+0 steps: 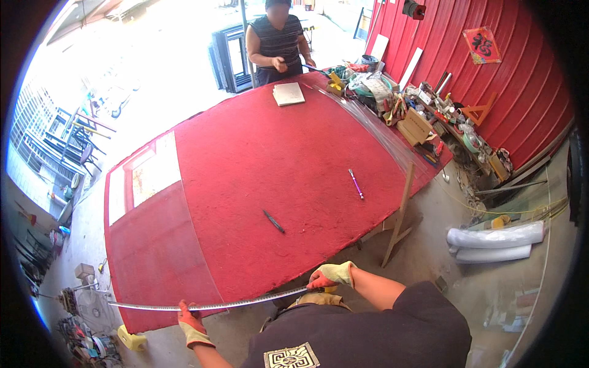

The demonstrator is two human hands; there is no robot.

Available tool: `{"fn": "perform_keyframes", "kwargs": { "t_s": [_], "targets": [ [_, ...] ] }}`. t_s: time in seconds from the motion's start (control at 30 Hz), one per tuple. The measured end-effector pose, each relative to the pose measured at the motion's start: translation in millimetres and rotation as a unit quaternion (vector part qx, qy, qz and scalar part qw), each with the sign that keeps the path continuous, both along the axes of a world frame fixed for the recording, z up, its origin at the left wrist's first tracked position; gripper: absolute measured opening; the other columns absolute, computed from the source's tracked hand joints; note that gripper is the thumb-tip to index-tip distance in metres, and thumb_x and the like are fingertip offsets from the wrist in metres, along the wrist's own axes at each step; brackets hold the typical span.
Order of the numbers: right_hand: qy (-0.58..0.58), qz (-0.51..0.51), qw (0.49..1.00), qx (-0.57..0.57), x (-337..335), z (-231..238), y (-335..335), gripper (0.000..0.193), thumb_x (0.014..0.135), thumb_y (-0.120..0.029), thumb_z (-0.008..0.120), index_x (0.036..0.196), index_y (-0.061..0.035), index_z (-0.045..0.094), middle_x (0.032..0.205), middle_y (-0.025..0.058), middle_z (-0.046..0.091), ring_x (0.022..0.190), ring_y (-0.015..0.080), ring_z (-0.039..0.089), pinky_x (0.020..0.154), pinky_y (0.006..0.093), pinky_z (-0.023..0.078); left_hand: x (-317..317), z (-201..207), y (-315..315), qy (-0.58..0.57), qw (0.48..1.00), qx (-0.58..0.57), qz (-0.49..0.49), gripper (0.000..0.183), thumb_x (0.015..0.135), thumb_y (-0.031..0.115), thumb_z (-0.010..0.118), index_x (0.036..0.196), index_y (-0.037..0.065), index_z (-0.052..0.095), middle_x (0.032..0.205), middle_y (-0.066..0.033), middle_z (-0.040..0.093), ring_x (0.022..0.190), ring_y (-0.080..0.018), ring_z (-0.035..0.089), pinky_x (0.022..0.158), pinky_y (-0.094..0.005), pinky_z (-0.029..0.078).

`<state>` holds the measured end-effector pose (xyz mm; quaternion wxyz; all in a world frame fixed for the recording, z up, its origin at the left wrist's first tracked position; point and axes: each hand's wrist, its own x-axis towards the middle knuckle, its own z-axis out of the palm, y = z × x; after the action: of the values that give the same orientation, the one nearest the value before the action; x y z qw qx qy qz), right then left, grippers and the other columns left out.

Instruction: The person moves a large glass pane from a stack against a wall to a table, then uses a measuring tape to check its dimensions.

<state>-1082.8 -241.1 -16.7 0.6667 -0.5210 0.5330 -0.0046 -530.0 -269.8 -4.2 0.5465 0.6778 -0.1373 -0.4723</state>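
A tape measure's pale blade [245,304] stretches along the near edge of the red-covered table [245,153]. Its far left end reaches past the near corner of a clear glass sheet [162,251] lying on the cloth. My left hand [193,324], in an orange and yellow work glove, pinches the blade partway along. In a matching glove, my right hand [331,276] is closed round the blade's right end; a bit of yellow shows beneath it, and the case is mostly hidden. A black pen [274,221] and a purple pen-like tool [356,184] lie farther in.
A person [276,43] stands at the far edge, near a pad of paper [288,94]. Tools and boxes clutter the table's right side [417,126]. A wooden strip [400,211] leans at the right edge. Plastic-wrapped rolls [497,240] and a yellow stool [131,338] are on the floor.
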Motion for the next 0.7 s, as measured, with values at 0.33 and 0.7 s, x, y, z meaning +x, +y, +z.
{"fn": "perform_keyframes", "kwargs": {
  "t_s": [0.33, 0.7],
  "targets": [
    [0.054, 0.012, 0.998, -0.009, 10, 13, -5, 0.035, 0.095, -0.044, 0.078, 0.108, -0.0118, 0.081, 0.092, -0.0003, 0.076, 0.085, 0.0122, 0.065, 0.078, 0.0324, 0.052, -6, -57, 42, -0.016, 0.991, 0.119, -0.062, 0.057, 0.102, 0.061, 0.063, 0.14, 0.018, 0.055, 0.12, -0.0042, 0.066, 0.096, -0.0208, 0.071, 0.08, -0.0367, 0.051],
    [0.059, 0.031, 0.997, -0.033, 27, -9, -5, 0.041, 0.096, -0.048, 0.077, 0.11, -0.0094, 0.079, 0.094, 0.0039, 0.078, 0.09, 0.0151, 0.069, 0.083, 0.0339, 0.054, -3, -70, 51, -0.025, 0.99, 0.076, -0.114, 0.058, 0.106, 0.054, 0.062, 0.147, 0.015, 0.052, 0.122, -0.0069, 0.068, 0.103, -0.0197, 0.07, 0.09, -0.0374, 0.051]
  ]
}}
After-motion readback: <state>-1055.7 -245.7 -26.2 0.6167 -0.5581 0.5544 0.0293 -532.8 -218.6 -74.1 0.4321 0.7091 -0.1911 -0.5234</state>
